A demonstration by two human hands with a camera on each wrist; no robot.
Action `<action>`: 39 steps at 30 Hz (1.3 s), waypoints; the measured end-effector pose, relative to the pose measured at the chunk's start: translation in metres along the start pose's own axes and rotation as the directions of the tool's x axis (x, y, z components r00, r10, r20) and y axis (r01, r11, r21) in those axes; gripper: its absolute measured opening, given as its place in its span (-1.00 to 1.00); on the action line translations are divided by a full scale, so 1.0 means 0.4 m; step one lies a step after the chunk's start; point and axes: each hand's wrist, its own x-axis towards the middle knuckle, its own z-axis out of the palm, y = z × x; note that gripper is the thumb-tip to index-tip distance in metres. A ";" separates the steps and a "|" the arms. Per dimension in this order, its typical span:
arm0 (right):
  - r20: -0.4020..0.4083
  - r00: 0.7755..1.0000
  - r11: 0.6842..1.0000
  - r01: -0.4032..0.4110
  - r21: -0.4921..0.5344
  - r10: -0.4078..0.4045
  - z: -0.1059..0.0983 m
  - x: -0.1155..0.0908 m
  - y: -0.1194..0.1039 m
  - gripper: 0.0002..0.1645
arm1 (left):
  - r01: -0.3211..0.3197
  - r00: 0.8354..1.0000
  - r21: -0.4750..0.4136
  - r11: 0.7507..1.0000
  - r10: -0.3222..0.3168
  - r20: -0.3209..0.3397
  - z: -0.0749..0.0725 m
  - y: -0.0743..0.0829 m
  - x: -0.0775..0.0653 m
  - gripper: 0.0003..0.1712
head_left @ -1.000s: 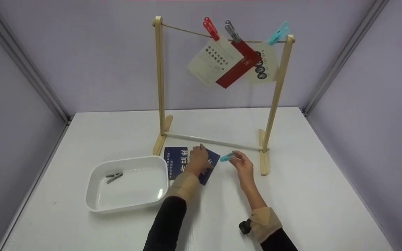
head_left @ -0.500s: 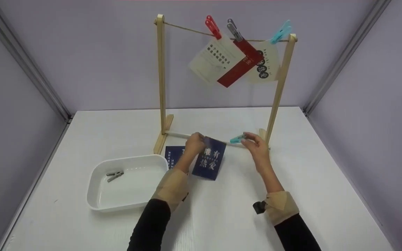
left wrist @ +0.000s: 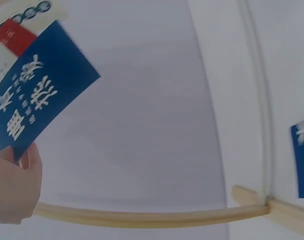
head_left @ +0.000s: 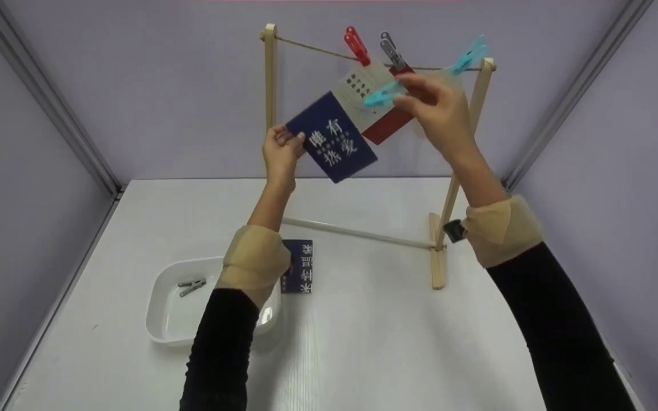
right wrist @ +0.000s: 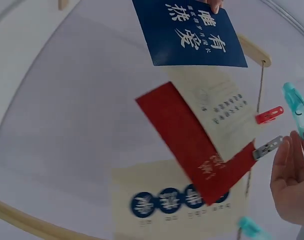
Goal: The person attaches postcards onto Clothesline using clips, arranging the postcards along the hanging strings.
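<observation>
My left hand point(head_left: 283, 154) pinches a dark blue card point(head_left: 334, 137) with white characters by its left corner. The card is tilted in the air, in front of the left part of the rope. To its right, my right hand point(head_left: 440, 114) pinches a light blue clothespin point(head_left: 382, 95) between thumb and fingers, below the rope and in front of the hanging cards. A red clothespin point(head_left: 356, 45) holds a cream card point(head_left: 357, 85) on the rope. Next to it a grey clothespin point(head_left: 392, 51) holds a red card point(head_left: 389, 125). Another light blue clothespin point(head_left: 470, 56) sits near the right post.
A wooden frame point(head_left: 271, 80) carries the rope between two posts, with a white bar point(head_left: 357, 232) low across it. On the table lies another blue card point(head_left: 300, 267). Beside it stands a white tray point(head_left: 160, 302) with a grey clothespin point(head_left: 192, 286), partly behind my left sleeve.
Both hands have risen from the table toward the rope. My left hand has lifted the blue card with it, and my right hand has carried the light blue clothespin up.
</observation>
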 end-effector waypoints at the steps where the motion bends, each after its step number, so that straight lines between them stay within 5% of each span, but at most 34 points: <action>1: 0.000 1.000 0.998 0.012 -0.061 -0.012 0.003 0.028 -0.025 -0.61 | -0.012 1.000 -0.024 1.000 0.012 -0.008 0.011 0.015 0.010 -0.70; 3: 0.002 1.000 0.980 0.020 -0.197 -0.020 0.012 0.080 -0.069 -0.62 | -0.017 1.000 -0.068 0.998 0.015 -0.025 0.032 0.040 0.027 -0.70; 8: 0.027 0.999 0.865 0.030 -0.501 -0.019 0.044 0.172 -0.147 -0.64 | 0.007 0.999 -0.104 0.995 -0.012 -0.044 0.066 0.074 0.049 -0.70; 18: 0.030 0.999 0.764 0.028 -0.645 -0.011 0.115 0.239 -0.181 -0.57 | -0.009 0.998 -0.085 0.996 0.004 -0.057 0.083 0.090 0.053 -0.69; 35: -0.005 0.999 0.718 -0.034 -0.695 0.042 0.118 0.261 -0.165 -0.69 | -0.066 0.998 -0.070 0.995 0.066 -0.006 0.120 0.079 0.036 -0.70; 39: -0.005 0.995 0.731 -0.076 -0.678 0.099 0.118 0.260 -0.160 -0.70 | -0.058 0.998 -0.078 0.995 0.058 -0.006 0.124 0.082 0.034 -0.70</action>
